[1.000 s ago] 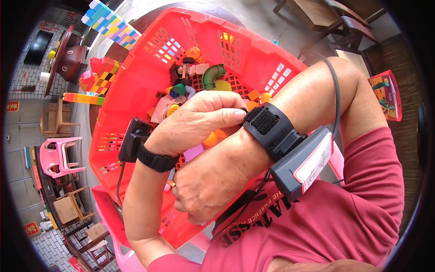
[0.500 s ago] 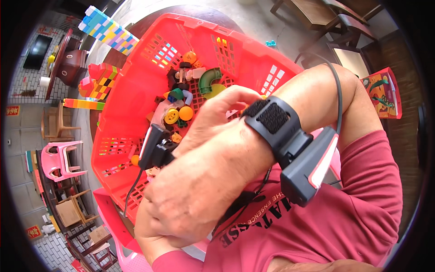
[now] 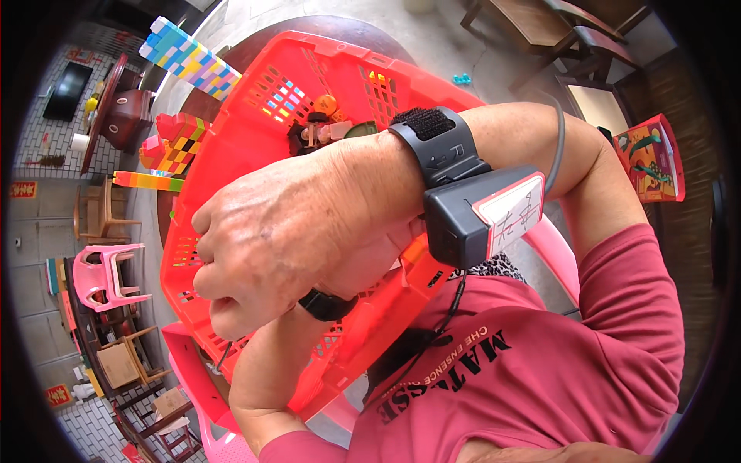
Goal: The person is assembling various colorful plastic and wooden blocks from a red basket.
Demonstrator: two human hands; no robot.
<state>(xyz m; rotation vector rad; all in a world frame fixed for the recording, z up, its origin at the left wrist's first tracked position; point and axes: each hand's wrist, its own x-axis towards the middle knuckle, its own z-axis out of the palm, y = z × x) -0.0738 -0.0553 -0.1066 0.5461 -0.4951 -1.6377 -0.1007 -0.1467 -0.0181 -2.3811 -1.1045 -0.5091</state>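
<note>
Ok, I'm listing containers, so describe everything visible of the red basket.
The basket is red, plastic-looking, open-topped, its walls pierced by grids of slots. It sits upright beneath the right hand, which hides much of it; toys lie inside. Brick stacks rise left of it. Support and hand contact are unclear.

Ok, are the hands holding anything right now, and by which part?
That cannot be told: the bare right hand curls away from view and covers much of the bare left hand.
</note>
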